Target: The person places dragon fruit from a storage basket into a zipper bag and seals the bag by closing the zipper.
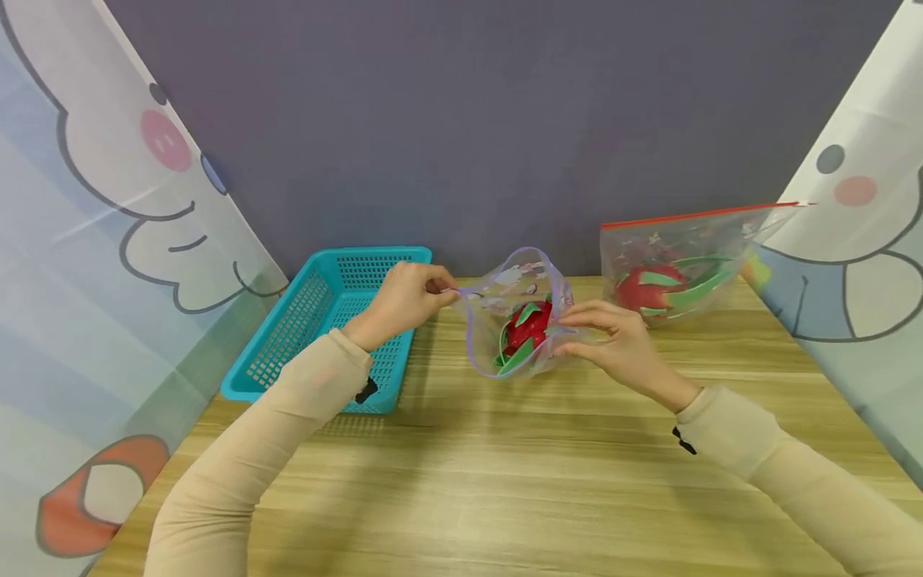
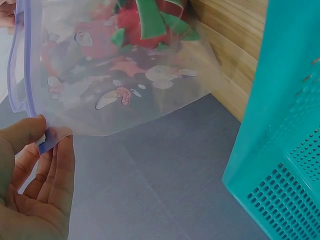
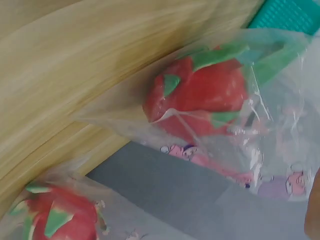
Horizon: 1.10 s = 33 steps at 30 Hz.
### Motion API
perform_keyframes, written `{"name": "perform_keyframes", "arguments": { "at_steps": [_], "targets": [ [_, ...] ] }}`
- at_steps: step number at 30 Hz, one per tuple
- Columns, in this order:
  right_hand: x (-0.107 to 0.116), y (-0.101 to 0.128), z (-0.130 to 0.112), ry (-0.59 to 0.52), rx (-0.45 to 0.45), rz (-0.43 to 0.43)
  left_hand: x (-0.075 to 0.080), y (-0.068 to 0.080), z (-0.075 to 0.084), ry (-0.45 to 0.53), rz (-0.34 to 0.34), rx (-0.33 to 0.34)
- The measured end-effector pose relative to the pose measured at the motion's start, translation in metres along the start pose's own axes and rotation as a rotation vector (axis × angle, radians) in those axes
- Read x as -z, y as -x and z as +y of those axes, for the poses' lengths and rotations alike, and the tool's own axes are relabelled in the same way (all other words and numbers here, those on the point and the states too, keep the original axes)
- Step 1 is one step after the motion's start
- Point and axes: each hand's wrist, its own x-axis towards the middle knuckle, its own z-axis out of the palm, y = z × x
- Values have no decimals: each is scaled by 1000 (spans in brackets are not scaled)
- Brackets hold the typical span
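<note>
A clear zip bag [image 1: 512,282] with a purple rim and cartoon prints stands on the table with its mouth spread wide. Inside it lies a red dragon fruit [image 1: 531,322] with green leaf-like scales. My left hand [image 1: 411,296] pinches the left corner of the rim between thumb and fingers; the left wrist view shows the purple zip strip [image 2: 31,75] running up from that grip. On the opposite side, my right hand [image 1: 616,340] holds the bag's right edge. Only a sliver of the right hand [image 3: 313,212] appears in the right wrist view.
A turquoise perforated basket [image 1: 245,385] stands at the left, partly behind my left forearm. At the back right, a second clear bag [image 1: 746,232] with a red zip holds another dragon fruit [image 1: 652,287]. A dark grey wall rises behind the wooden table [image 1: 461,481], with cartoon-printed cloths at both sides.
</note>
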Motion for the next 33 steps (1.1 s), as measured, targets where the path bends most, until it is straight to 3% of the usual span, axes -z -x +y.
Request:
{"name": "perform_keyframes", "arguments": {
  "at_steps": [6, 13, 25, 33],
  "targets": [
    [-10, -4, 2, 144, 52, 107, -1, -1, 0, 11, -7, 16],
    [-1, -14, -3, 145, -88, 144, 2, -3, -4, 8, 18, 3],
    [31, -47, -6, 311, -213, 169, 16, -14, -11, 37, 57, 31],
    [54, -64, -3, 400, -409, 175, 24, -28, -10, 19, 52, 28]
  ]
}}
